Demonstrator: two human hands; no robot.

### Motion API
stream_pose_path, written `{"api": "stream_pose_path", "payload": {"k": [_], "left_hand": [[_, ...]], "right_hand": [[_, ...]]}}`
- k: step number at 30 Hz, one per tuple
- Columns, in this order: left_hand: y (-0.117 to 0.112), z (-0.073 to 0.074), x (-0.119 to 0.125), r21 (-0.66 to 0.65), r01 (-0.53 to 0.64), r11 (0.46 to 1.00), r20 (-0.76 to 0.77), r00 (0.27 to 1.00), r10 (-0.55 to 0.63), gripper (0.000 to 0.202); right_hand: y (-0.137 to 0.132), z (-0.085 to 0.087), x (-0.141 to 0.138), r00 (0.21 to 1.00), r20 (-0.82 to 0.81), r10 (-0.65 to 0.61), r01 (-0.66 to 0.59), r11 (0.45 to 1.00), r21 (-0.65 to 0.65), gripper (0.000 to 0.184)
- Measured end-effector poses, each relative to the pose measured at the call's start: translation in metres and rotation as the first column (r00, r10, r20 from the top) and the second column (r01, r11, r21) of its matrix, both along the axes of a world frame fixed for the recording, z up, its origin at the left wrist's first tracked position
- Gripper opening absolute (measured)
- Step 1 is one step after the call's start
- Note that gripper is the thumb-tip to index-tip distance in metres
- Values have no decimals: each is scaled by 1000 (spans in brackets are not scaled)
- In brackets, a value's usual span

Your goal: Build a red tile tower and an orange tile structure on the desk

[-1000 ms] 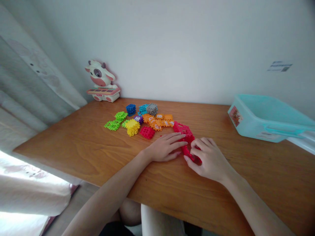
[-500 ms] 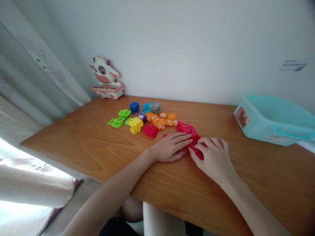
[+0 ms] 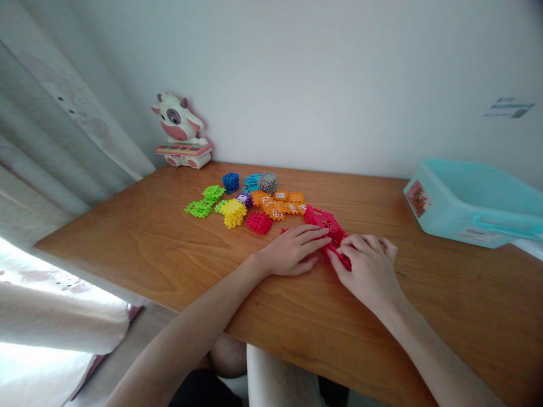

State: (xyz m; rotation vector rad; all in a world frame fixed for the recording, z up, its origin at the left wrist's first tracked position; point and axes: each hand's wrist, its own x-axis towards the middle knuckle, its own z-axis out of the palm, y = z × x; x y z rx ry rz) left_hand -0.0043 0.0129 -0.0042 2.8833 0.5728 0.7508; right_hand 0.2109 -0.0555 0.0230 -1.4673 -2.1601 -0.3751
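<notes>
My left hand (image 3: 292, 250) lies over the wood with its fingers stretched out, and its fingertips touch the left side of a red lattice building piece (image 3: 324, 221). Across from it, my right hand (image 3: 369, 268) is closed, thumb and fingers pinching the near edge of the joined red pieces. These red pieces look linked into a raised shape, but the fingers hide part of it. Just left of my left hand sits a stack of red building pieces (image 3: 258, 223). Orange building pieces (image 3: 275, 204), some with white windows, lie beyond.
Yellow (image 3: 233, 213), green (image 3: 201, 208), dark blue (image 3: 231, 182) and grey pieces (image 3: 267, 182) are grouped on the wooden table (image 3: 139, 243). A cow toy keyboard (image 3: 183, 149) stands at the back left. On the right is a turquoise bin (image 3: 441, 217).
The camera view has shifted slightly. My right fingers have moved a little on the near edge of the red pieces; my left hand stays in nearly the same place.
</notes>
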Motion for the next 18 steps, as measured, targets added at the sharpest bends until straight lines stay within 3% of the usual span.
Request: {"api": "stream_pose_path", "payload": {"k": [18], "left_hand": [[1,-2,-2,49,28,998,10,1000,-29,52]], "right_hand": [[-4,8,-1,998,-2,-63,63,995,77,41]]}}
